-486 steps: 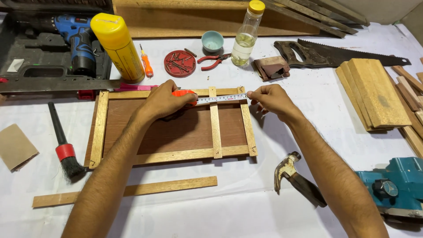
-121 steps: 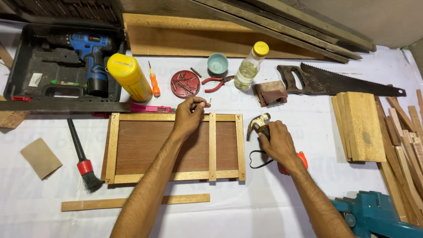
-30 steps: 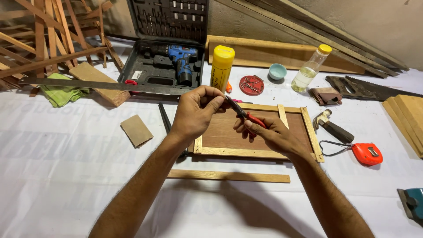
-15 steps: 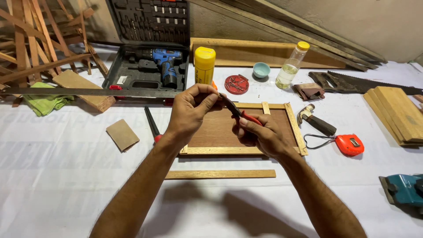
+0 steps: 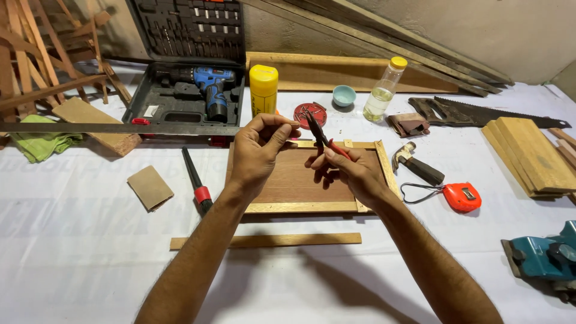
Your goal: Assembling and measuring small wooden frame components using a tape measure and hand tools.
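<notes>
Head view of a woodworking set-up. The right hand (image 5: 351,174) grips the red handles of a pair of pliers (image 5: 321,135), jaws pointing up and to the far left. The left hand (image 5: 258,150) is closed in a pinch, thumb and fingertips pressed together just beside the plier jaws; whatever they hold is too small to make out. Both hands hover above the wooden frame (image 5: 306,180), a dark panel edged with pale strips that lies flat at the middle of the white-covered surface (image 5: 72,252).

Step in hand, as judged: a small item, possibly a nail or pin, is being passed between fingertips and plier jaws. The next move appears to call for a steady, close alignment of the jaws with the pinch, since the piece is tiny and easily dropped.

Surroundings: a loose wooden strip (image 5: 264,241) lies near the frame; a hammer (image 5: 414,165) and an orange tape measure (image 5: 459,197) lie to the right. A yellow bottle (image 5: 263,90), a red round tin (image 5: 309,113) and a clear bottle with a yellow cap (image 5: 384,90) stand at the far side, beside an open drill case (image 5: 186,96). A handsaw (image 5: 480,113) lies at the far right.
</notes>
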